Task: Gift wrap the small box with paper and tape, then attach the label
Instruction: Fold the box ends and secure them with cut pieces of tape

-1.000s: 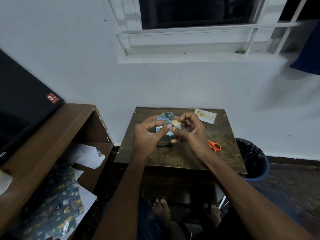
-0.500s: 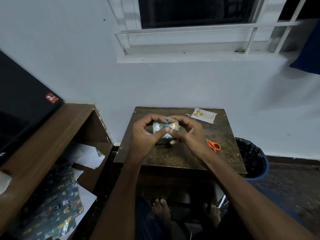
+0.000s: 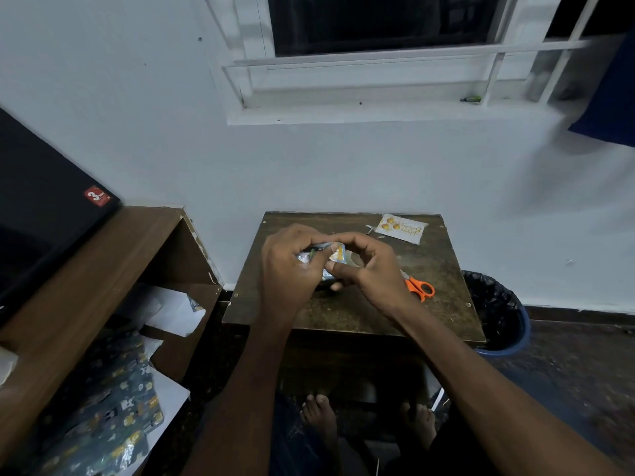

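where white wall meets floor, small wooden table [image 3: 347, 317], bin [image 3: 498, 310]

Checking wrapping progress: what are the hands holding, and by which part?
Both the left hand and right hand grip the small wrapped box, pinching its folded paper end.

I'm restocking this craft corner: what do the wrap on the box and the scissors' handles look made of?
Wrap: seemingly glossy, foil-like printed paper; it glints and keeps sharp creases. Scissors: handles look like smooth orange plastic, evenly coloured; the blades are mostly hidden behind the right hand.
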